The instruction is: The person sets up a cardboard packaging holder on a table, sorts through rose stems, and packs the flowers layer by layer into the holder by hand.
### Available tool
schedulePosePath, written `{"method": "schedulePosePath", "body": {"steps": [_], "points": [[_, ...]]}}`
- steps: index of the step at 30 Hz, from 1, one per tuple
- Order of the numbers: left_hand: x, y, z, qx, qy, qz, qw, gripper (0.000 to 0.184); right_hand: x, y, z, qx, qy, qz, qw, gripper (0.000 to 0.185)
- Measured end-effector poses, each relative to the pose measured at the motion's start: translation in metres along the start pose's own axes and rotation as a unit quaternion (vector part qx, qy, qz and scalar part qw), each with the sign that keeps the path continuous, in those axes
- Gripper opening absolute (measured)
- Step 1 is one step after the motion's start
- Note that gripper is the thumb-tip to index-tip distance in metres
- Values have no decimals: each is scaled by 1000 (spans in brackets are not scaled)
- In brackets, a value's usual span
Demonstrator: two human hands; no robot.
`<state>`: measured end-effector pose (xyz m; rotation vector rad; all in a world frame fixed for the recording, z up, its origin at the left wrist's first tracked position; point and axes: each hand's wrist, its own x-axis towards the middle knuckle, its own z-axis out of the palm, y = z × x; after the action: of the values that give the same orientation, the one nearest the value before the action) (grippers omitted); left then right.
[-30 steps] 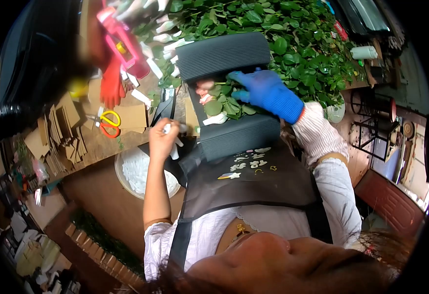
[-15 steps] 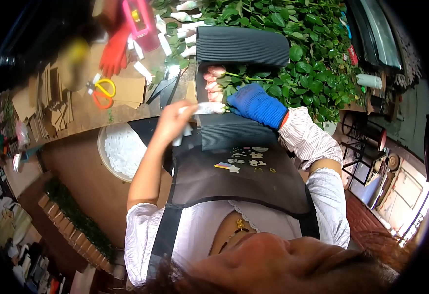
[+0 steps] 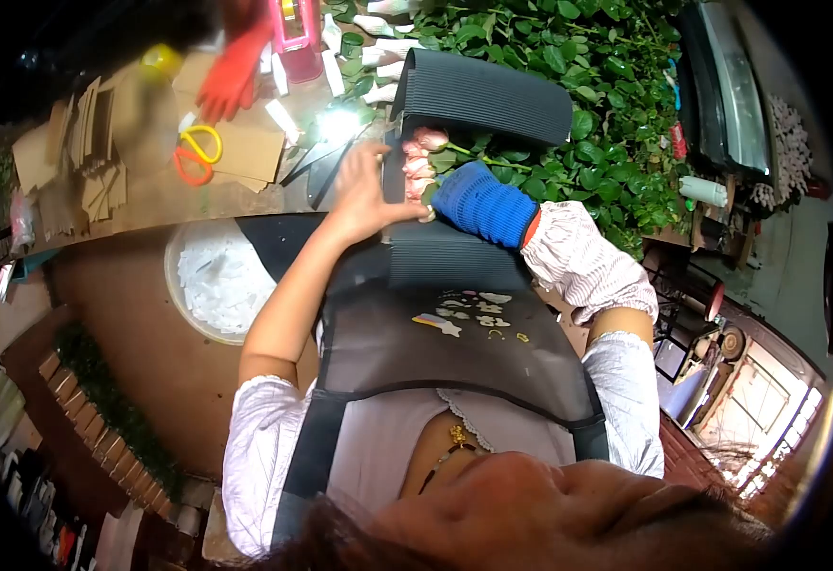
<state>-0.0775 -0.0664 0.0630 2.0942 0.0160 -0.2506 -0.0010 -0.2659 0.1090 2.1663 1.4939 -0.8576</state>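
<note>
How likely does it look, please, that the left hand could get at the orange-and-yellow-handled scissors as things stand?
Probably yes: the left hand is spread open, and the scissors lie uncovered, with only low cardboard and a dark tool between.

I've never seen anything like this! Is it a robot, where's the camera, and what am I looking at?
There is no robot: these are a person's own bare and gloved hands, seen by a camera worn on the head and looking down, so the dark printed apron shows too. The bare left hand is spread, its thumb by the lowest of some pale pink rose heads. The right hand, in a blue glove, is beside them; whether it grips stems is hidden. The roses lie between two dark ribbed pads. On the brown table are a red glove and scissors with yellow and orange handles; green leafy stems heap up beyond.
</note>
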Motion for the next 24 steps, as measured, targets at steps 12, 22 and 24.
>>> {"method": "schedulePosePath", "body": {"steps": [12,22,24], "points": [[15,-17,16,43,-65,14,997,101,-6,3,7,106,135,95,981,18],[13,-18,32,-3,38,49,998,70,-11,14,5,124,138,168,968,22],[14,-20,32,-17,36,35,999,70,-8,13,-1,108,101,146,978,18]]}}
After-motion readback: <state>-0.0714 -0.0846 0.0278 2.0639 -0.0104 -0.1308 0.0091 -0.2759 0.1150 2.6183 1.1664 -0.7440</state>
